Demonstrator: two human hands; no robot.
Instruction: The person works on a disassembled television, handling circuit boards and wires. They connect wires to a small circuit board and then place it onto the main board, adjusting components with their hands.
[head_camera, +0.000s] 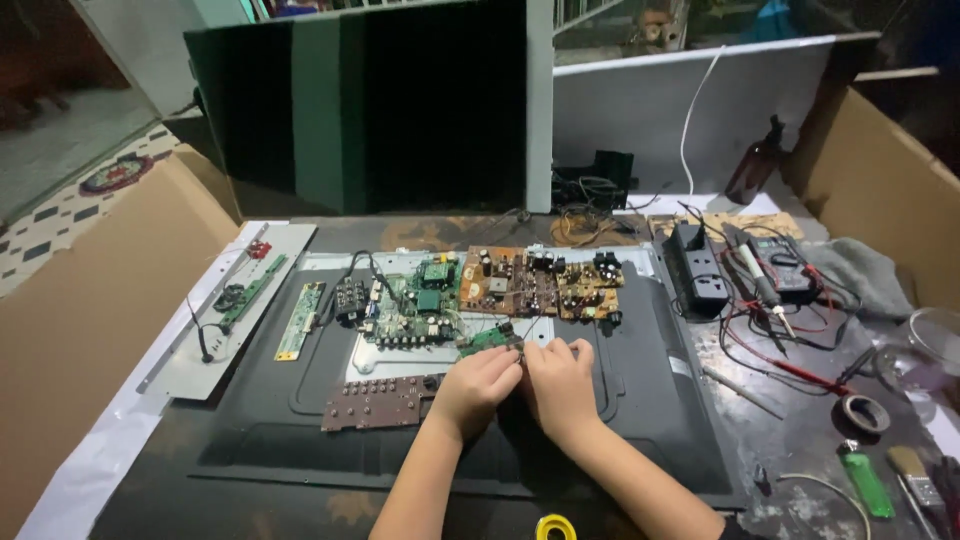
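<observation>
Both hands meet at a small green circuit board (490, 340) lying on the back of a flat black screen panel (640, 400). The left hand (478, 385) has its grip clamped on the board's near edge; the right hand (558, 380) pinches beside it, though what its grip closes on I cannot tell. Just beyond the small board sit a larger green main board (415, 305) and a brown power board (540, 283). To the small board's right, well apart, lies a black power strip (700, 270).
</observation>
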